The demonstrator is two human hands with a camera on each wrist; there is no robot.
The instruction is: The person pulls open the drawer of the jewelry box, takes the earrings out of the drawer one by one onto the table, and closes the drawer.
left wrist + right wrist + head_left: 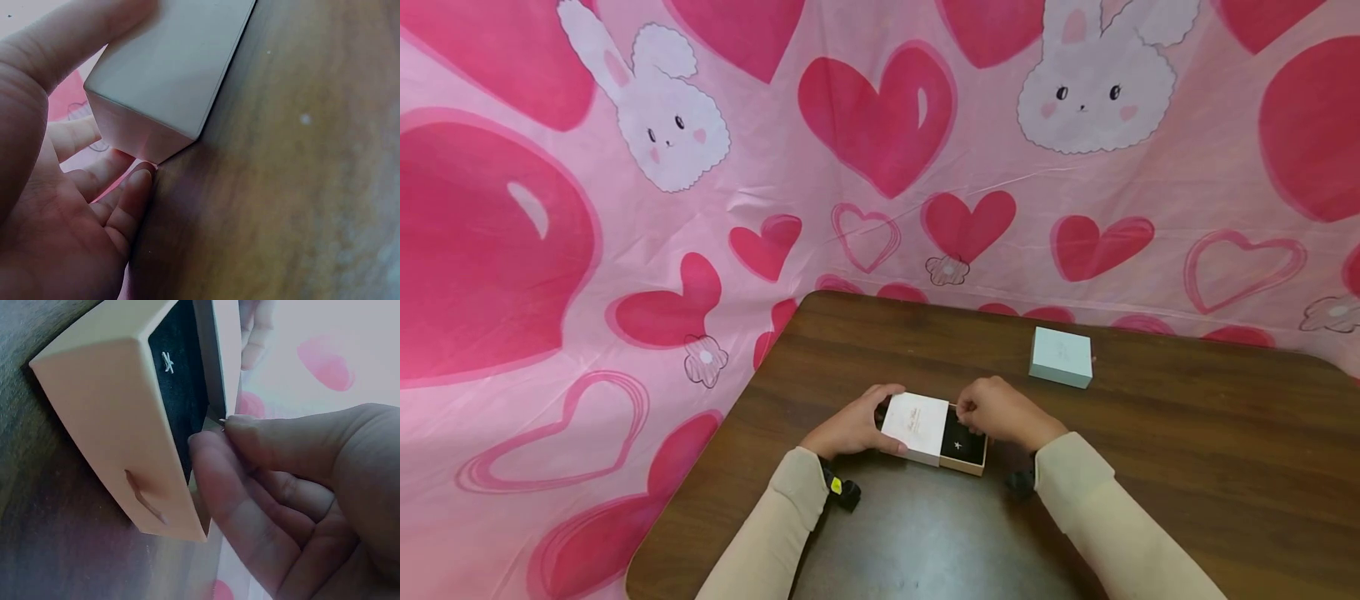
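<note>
A small white jewellery box with a slide-off sleeve lies on the table. My left hand grips the sleeve at its left end, thumb on the near side and fingers at the far side. From its right end the tan drawer is pulled partly out, showing a black pad with a silver star-shaped piece on it. Over the drawer, my right hand pinches a tiny metal jewellery piece between thumb and index finger. Its shape is mostly hidden by the fingertips.
A pale mint box stands closed farther back on the right of the brown wooden table. A pull loop sits on the drawer's front. A pink curtain with hearts and rabbits hangs behind and to the left.
</note>
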